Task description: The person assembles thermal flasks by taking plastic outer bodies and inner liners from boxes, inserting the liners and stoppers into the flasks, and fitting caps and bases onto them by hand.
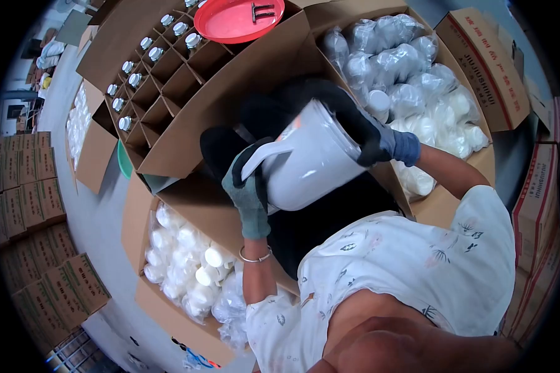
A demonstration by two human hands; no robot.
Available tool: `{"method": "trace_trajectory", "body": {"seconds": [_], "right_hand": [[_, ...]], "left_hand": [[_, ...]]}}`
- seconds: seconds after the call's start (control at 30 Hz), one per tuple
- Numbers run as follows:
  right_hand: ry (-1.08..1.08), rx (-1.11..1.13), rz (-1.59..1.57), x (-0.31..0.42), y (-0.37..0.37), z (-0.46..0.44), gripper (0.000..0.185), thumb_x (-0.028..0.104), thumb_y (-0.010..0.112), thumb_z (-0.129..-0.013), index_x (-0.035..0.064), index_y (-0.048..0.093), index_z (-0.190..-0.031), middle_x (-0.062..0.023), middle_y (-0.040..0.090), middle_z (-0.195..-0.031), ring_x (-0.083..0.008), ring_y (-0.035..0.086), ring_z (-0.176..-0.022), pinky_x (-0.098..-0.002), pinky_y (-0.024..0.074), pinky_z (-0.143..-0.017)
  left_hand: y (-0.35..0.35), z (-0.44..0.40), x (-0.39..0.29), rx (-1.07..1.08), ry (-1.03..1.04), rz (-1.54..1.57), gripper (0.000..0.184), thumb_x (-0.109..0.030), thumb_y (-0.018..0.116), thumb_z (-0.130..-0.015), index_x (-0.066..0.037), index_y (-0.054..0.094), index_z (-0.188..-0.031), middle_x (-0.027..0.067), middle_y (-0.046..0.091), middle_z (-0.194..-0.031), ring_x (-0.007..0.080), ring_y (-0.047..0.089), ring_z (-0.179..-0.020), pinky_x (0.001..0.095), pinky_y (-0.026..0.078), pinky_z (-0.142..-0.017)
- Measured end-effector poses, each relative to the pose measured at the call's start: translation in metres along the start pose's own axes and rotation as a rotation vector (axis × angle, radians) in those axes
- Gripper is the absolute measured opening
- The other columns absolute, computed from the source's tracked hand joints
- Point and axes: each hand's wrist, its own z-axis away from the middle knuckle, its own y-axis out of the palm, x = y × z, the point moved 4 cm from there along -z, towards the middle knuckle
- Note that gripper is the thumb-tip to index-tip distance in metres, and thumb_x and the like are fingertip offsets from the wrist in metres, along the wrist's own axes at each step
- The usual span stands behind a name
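Note:
A white plastic jug [314,165] with a side handle lies tilted over my lap, an orange print showing near its upper edge. My left hand [247,186], in a grey-green glove with dark palm, is closed around the jug's handle. At the jug's other end, my right hand [364,127], in a dark glove with a blue-grey cuff, grips the rim; some fingers are hidden. Beyond my hands stands a divided carton [230,93] holding several silver-capped containers [193,41] in its compartments.
A red basin [221,32] with dark pieces rests on the divided carton. An open carton of bagged clear and white parts [410,81] is at right; another holding bagged white parts [183,248] is at lower left. Stacked cartons [28,205] stand far left, printed cartons [535,193] far right.

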Motion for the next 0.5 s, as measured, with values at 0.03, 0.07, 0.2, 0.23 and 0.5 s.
{"method": "trace_trajectory", "body": {"seconds": [0.03,0.07,0.2,0.23,0.5], "right_hand": [[-0.001,-0.019,0.041,-0.017,-0.003,0.000,0.062,0.023,0.063,-0.084,0.0080,0.040,-0.140,-0.0180,0.042,-0.135,-0.0297,0.041,-0.127,-0.0389,0.0337,-0.108],[-0.001,-0.039,0.083,-0.028,-0.005,-0.005,0.058,0.008,0.061,-0.088,0.0067,0.037,-0.142,-0.0177,0.044,-0.133,-0.0269,0.046,-0.123,-0.0356,0.0371,-0.106],[0.419,0.247,0.199,-0.025,-0.028,0.001,0.069,0.025,0.068,-0.086,0.0062,0.037,-0.145,-0.0106,0.050,-0.138,-0.0183,0.050,-0.123,-0.0299,0.0380,-0.104],[0.481,0.209,-0.123,-0.027,-0.024,0.004,0.068,0.027,0.067,-0.086,0.0069,0.039,-0.144,-0.0109,0.051,-0.137,-0.0190,0.050,-0.123,-0.0302,0.0378,-0.104],[0.364,0.158,-0.189,0.017,0.015,-0.030,0.040,0.033,0.064,-0.090,0.0050,0.065,-0.119,-0.0142,0.062,-0.118,-0.0229,0.062,-0.104,-0.0335,0.0492,-0.091]], "left_hand": [[-0.001,0.004,-0.003,-0.036,0.038,-0.019,0.031,0.003,0.046,-0.079,0.005,0.068,-0.102,0.0133,0.071,-0.101,0.0207,0.066,-0.091,0.0317,0.050,-0.087],[-0.003,0.008,-0.006,-0.072,0.075,-0.039,0.032,0.003,0.046,-0.080,0.005,0.068,-0.102,0.0137,0.071,-0.102,0.0211,0.066,-0.092,0.0320,0.050,-0.088],[0.004,0.024,0.011,-0.005,0.005,0.057,0.031,-0.001,0.051,-0.085,0.004,0.064,-0.113,0.0116,0.068,-0.106,0.0185,0.064,-0.095,0.0323,0.050,-0.088],[0.008,0.032,0.033,-0.023,-0.267,0.237,0.030,-0.001,0.053,-0.086,0.004,0.064,-0.113,0.0108,0.068,-0.104,0.0180,0.064,-0.093,0.0317,0.050,-0.086],[0.006,0.025,0.093,0.241,0.168,-0.556,0.034,-0.008,0.060,-0.089,0.004,0.056,-0.121,0.0116,0.065,-0.104,0.0246,0.063,-0.094,0.0332,0.051,-0.085]]}}
